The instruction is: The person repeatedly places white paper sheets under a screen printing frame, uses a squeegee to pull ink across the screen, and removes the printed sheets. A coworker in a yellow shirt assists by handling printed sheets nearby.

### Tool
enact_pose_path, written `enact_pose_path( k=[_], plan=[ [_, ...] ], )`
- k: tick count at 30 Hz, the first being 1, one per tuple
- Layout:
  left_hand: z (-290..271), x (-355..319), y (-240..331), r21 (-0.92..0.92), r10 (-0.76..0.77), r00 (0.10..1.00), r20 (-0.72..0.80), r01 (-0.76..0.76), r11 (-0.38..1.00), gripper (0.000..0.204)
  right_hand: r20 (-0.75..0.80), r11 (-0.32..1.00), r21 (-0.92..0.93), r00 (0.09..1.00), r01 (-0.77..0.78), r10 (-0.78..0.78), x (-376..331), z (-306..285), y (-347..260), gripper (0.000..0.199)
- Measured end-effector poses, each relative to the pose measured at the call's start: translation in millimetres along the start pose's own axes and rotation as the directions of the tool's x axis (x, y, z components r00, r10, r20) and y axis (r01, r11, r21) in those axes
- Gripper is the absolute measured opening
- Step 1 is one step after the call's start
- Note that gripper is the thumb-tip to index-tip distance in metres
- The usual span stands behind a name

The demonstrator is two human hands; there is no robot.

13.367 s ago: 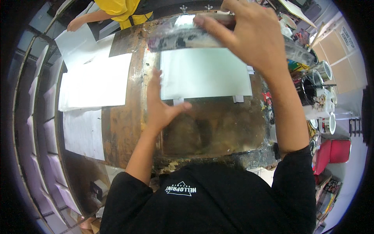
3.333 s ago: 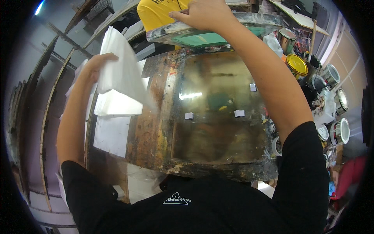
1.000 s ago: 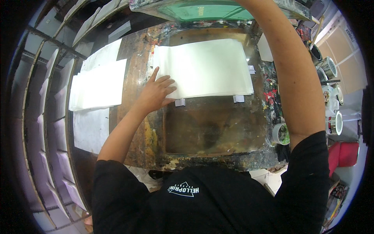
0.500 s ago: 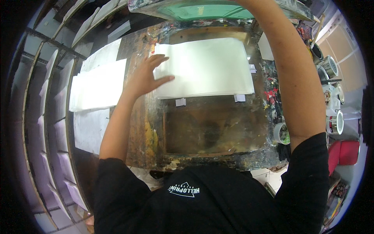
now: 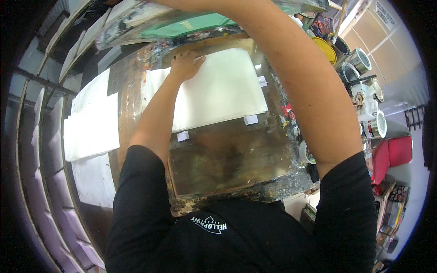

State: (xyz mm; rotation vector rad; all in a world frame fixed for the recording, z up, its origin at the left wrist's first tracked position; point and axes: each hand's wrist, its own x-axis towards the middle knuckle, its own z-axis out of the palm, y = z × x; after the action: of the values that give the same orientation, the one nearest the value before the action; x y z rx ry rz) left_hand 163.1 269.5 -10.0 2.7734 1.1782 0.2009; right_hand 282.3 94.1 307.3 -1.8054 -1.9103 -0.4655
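Observation:
My left hand rests near the far left part of a white sheet stack, thumb spread from the fingers. The sheets lie on a dark paint-stained table, with small white folded tabs along their near and right edges. Beyond them a screen-printing frame with green mesh is tilted up from the table. My right forearm reaches up and leftward over this frame; its hand lies past the top edge, out of sight.
More white paper is piled at the left, beside a tall rack with pale shelves. Several paint cans and a yellow lid stand along the right. A red chair is at the far right.
My left hand has moved from the paper's left side to its far edge area. My right arm has swung leftward across the top. The whole view has turned, with the screen appearing farther left.

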Motion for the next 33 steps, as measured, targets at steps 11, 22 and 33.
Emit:
enact_pose_path(
  k=[11,22,33],
  plan=[
    [0,8,16,0.005,0.022,0.999,0.024,-0.022,1.000,0.071,-0.039,0.991,0.065,0.992,-0.121,0.124,3,-14,0,0.079],
    [-3,5,54,-0.037,0.077,0.995,0.068,-0.074,0.997,0.073,0.068,0.995,-0.034,0.993,-0.090,0.093,18,-11,-3,0.077],
    [-1,-56,145,-0.031,0.830,0.553,-0.077,-0.833,0.552,0.037,0.083,0.999,0.050,0.997,-0.009,0.005,4,-27,-8,0.078]
  ],
)
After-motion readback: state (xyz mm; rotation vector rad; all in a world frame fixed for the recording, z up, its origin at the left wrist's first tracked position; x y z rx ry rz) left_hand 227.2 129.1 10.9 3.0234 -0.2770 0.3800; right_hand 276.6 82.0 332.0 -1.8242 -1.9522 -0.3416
